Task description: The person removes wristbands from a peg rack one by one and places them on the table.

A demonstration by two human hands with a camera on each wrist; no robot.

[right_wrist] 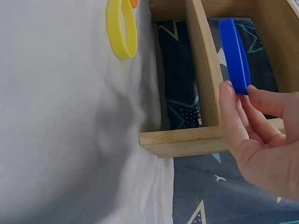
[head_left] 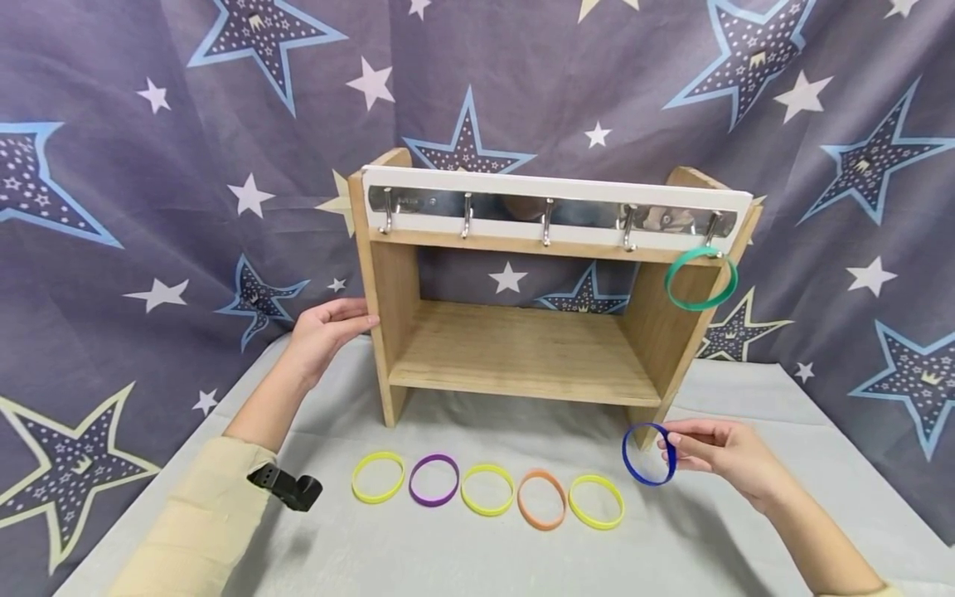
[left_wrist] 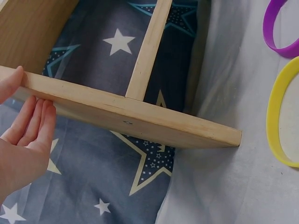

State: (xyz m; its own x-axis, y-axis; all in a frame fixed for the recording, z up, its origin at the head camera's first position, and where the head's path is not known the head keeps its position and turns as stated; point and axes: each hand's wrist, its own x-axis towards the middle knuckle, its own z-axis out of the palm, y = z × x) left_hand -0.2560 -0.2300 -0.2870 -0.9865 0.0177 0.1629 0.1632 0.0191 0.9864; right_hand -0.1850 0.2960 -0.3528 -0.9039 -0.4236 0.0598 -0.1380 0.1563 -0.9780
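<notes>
Between the thumb and fingertips of my right hand is a blue silicone wristband, raised in front of the shelf's lower right corner. My left hand touches the left side panel of a wooden shelf. In the left wrist view its thumb lies on the panel's front edge and its fairly straight fingers meet the outer face. A metal hook rail on a white board runs along the shelf's top front. From its rightmost hook hangs a green wristband.
In a row on the pale cloth lie a yellow wristband, a purple one, another yellow, an orange one and a third yellow. A star-patterned curtain hangs behind the shelf.
</notes>
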